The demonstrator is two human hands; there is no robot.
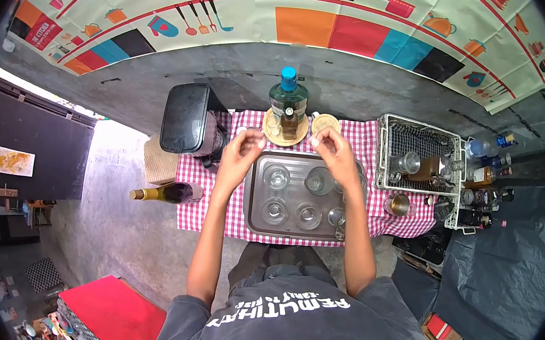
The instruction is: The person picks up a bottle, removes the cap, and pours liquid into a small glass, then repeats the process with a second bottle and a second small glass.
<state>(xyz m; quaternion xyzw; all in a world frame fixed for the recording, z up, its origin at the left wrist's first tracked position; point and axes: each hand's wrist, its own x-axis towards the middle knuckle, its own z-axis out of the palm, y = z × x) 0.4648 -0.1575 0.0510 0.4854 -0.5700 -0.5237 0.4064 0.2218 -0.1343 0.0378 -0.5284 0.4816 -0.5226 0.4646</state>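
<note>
My left hand [245, 152] is raised over the back left corner of a dark baking tray [300, 158], fingers loosely curled and apart, with nothing visible in them. Above the tray's back right part, my right hand [334, 151] is bent the same way and also looks bare. Several clear glasses stand in the tray, among them one at the back left [276, 177] and one at the front middle [308, 216]. My right forearm partly hides the glasses on that side. Between and beyond my hands, a blue-capped bottle [288, 93] and a small brown bottle [289, 124] stand by a round wooden plate [270, 137].
A black-lidded container [184, 119] stands at left, with a dark gold-necked bottle [168, 193] lying nearby. At right are a wire basket [424, 127] holding glassware, a metal cup [398, 204] and several bottles [482, 177]. A checkered cloth [229, 215] covers the table.
</note>
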